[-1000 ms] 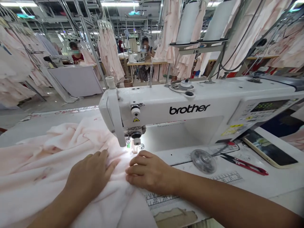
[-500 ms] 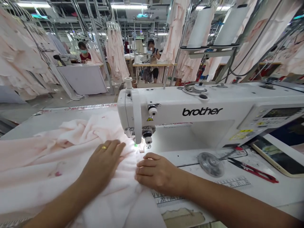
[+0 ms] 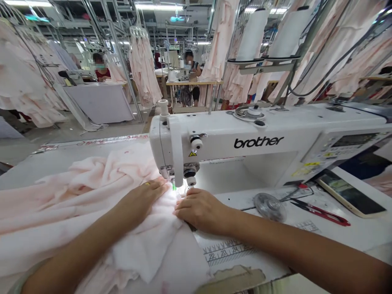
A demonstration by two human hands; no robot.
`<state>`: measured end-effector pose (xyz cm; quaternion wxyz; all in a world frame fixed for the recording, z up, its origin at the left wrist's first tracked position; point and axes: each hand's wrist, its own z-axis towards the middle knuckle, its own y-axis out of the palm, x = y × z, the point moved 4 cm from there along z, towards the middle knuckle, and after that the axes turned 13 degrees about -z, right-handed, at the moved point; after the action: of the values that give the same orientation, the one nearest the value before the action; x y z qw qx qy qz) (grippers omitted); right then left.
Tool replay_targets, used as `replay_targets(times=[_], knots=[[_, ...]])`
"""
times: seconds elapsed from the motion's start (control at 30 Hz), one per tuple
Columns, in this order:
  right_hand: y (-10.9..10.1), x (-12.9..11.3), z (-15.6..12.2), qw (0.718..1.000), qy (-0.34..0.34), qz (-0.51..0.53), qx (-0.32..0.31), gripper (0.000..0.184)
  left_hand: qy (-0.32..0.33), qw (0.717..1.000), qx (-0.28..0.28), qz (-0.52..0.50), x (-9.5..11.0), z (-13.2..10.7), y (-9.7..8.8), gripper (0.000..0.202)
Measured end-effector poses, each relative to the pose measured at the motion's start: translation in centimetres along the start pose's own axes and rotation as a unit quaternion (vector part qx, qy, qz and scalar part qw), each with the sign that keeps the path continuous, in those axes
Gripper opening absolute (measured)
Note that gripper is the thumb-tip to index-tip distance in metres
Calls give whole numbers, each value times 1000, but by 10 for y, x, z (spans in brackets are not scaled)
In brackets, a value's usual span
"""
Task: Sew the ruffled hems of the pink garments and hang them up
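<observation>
Pale pink fabric point(image 3: 101, 208) lies in folds over the left of the table and runs up to the needle area of a white sewing machine point(image 3: 196, 122). My left hand point(image 3: 148, 200), a ring on one finger, rests flat on the cloth just left of the presser foot, fingers stretched out. Right of it, my right hand point(image 3: 202, 210) has its fingers curled together on the fabric's edge, close in front of the needle. The machine's lamp lights this spot brightly. The right fingertips and the presser foot partly hide each other.
Red-handled thread snips point(image 3: 321, 212), a phone point(image 3: 350, 194) and a clear round disc point(image 3: 269, 207) lie to the right. A ruler strip point(image 3: 229, 251) marks the table's front. Thread cones point(image 3: 252, 34) stand behind the machine. Two people sit at machines farther back, among hanging garments point(image 3: 143, 69).
Both hands have moved forward, nearer the needle, and the fabric under them has shifted and bunched up. The right hand now covers part of the needle plate. The view has turned slightly.
</observation>
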<state>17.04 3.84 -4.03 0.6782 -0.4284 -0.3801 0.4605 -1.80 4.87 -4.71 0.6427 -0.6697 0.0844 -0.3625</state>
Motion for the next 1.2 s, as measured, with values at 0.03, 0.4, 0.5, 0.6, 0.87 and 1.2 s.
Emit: replay_targets(times=[0.03,0.4,0.5,0.6,0.87,1.2], knots=[[2,2,1,1000,2,1,-4,25,-4,1000,-6,-2,-2,4,-2,57],[11,16,6,996,86,10,24,12,-35,999,-4,-9,11,26,-30,30],[5,17,4,991,115,46,46,14,-46,998,19,-26,39,12,-28,26],[0,20,2,986,152,59,46,12,-75,994,47,-58,60,-10,-15,26],[-2,25,2,986,159,48,22,6,-105,984,107,-99,57,-23,7,26],[-2,11,8,984,-49,-161,50,20,-128,948,139,-256,26,-17,-8,40]])
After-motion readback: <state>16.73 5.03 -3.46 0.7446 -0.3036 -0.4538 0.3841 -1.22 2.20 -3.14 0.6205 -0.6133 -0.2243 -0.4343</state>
